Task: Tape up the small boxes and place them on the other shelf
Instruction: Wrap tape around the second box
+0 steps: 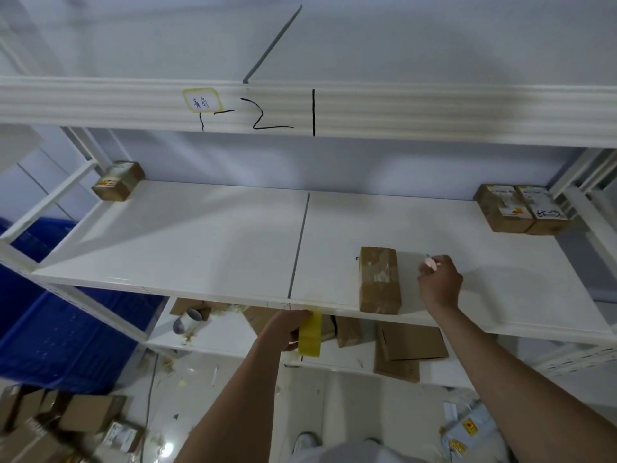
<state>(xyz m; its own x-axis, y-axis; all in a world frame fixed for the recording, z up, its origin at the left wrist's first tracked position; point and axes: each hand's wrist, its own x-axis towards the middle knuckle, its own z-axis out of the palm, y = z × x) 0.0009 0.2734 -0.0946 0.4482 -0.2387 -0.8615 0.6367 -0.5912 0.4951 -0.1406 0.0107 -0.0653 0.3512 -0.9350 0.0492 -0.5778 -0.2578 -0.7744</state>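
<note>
The small brown cardboard box (pixel 379 280) lay on the white shelf board (pixel 200 235), at nine o'clock of the right hand (pixel 440 284), which pinched a small pink cutter (pixel 430 263). The left hand (pixel 287 329) gripped the yellow tape roll (pixel 310 334) below the shelf edge. Sitting at the edge, the box risked being knocked off.

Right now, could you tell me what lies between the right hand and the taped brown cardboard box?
Only bare white shelf board separates right hand from box, head view.
</note>
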